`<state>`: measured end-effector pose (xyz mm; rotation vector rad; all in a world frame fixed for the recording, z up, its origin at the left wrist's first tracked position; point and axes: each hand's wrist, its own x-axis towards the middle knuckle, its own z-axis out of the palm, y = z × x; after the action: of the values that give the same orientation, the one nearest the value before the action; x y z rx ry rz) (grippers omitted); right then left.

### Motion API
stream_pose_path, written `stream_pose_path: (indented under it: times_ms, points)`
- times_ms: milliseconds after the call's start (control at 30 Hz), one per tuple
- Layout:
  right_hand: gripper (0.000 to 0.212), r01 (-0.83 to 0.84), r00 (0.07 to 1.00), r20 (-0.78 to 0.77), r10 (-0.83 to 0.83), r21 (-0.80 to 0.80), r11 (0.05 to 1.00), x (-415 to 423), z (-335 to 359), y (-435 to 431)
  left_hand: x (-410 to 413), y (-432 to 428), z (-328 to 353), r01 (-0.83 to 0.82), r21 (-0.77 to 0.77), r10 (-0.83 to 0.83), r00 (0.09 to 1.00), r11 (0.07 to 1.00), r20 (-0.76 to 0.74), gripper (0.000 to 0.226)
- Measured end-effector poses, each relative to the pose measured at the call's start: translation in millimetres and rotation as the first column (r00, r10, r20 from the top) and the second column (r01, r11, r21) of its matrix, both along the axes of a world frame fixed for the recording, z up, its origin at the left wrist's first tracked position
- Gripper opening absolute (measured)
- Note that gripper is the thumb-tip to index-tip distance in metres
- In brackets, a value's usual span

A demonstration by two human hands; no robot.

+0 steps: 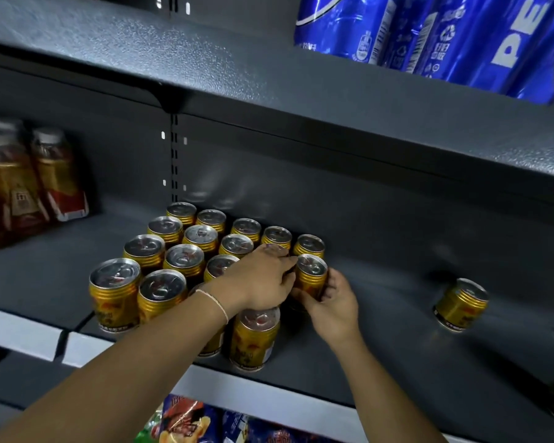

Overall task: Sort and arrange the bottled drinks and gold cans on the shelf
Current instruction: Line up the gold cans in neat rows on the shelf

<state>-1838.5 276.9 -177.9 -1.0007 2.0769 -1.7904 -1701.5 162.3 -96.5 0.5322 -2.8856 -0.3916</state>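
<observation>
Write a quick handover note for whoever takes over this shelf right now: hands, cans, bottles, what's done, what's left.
Hands: left hand and right hand both grip one can at the right edge of the can block.
Things: the block stands in rows on the shelf; bottles stand at far left; a stray can sits alone to the right.
Done: most cans are lined up.
Left: probably seat the held can, then bring in the stray can.
</observation>
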Motion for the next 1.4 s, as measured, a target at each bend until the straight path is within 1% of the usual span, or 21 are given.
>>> stream_pose_path:
  times_ms: [300, 600, 700, 767, 833, 933, 1000, 1067, 1167, 1233, 1300, 1400]
  points:
    - [0.064, -0.001, 1.000, -0.003, 0.001, -0.037, 0.999, -3, -7, -2, -2, -1, -3, 0.009, -0.038, -0.008, 1.000, 0.999, 0.021, 0.054]
    - [0.064, -0.023, 0.999, -0.030, 0.023, -0.007, 1.000, -1, -6, 0, -2, -2, -3, 0.013, -0.025, -0.012, 1.000, 1.000, 0.027, 0.053]
    - [0.076, -0.076, 0.997, -0.010, 0.077, 0.042, 0.996, -2, -6, 4, 0, 0, -1, 0.007, -0.012, -0.007, 1.000, 1.000, 0.010, 0.053]
    - [0.082, -0.059, 0.998, 0.036, 0.058, 0.026, 0.998, -5, -6, 8, 1, 1, 0, -0.001, 0.011, 0.002, 1.000, 1.000, -0.013, 0.054]
    - [0.071, 0.037, 0.997, 0.075, -0.036, -0.009, 0.999, -9, -1, 15, 2, 1, 2, -0.019, 0.036, 0.020, 0.999, 0.999, -0.039, 0.053]
    - [0.044, 0.195, 0.979, 0.077, -0.190, -0.069, 0.978, -24, 10, 30, 2, 1, 8, -0.039, 0.062, 0.040, 0.999, 0.997, -0.027, 0.049]
    - [0.038, 0.256, 0.966, 0.042, -0.253, -0.079, 0.963, -35, 16, 45, -2, 5, 14, -0.040, 0.024, 0.041, 0.999, 0.999, -0.016, 0.042]
    - [0.035, 0.294, 0.955, -0.009, -0.296, -0.076, 0.953, -44, 23, 65, -11, 17, 21, -0.030, -0.041, 0.028, 0.999, 0.999, -0.045, 0.037]
    - [0.036, 0.319, 0.945, -0.060, -0.322, -0.053, 0.946, -57, 34, 100, -37, 51, 28, 0.056, -0.119, -0.066, 0.994, 0.991, -0.085, 0.036]
    - [0.039, 0.343, 0.931, -0.135, -0.340, -0.003, 0.939, -64, 43, 127, -59, 80, 29, 0.117, -0.139, -0.130, 0.988, 0.983, -0.089, 0.039]
    - [0.040, 0.406, 0.891, -0.237, -0.387, 0.035, 0.913, -72, 52, 156, -81, 109, 24, 0.170, -0.118, -0.180, 0.980, 0.978, -0.082, 0.041]
    - [0.037, 0.525, 0.778, -0.432, -0.456, 0.049, 0.849, -84, 67, 202, -111, 149, 12, 0.229, -0.049, -0.231, 0.972, 0.972, -0.049, 0.042]
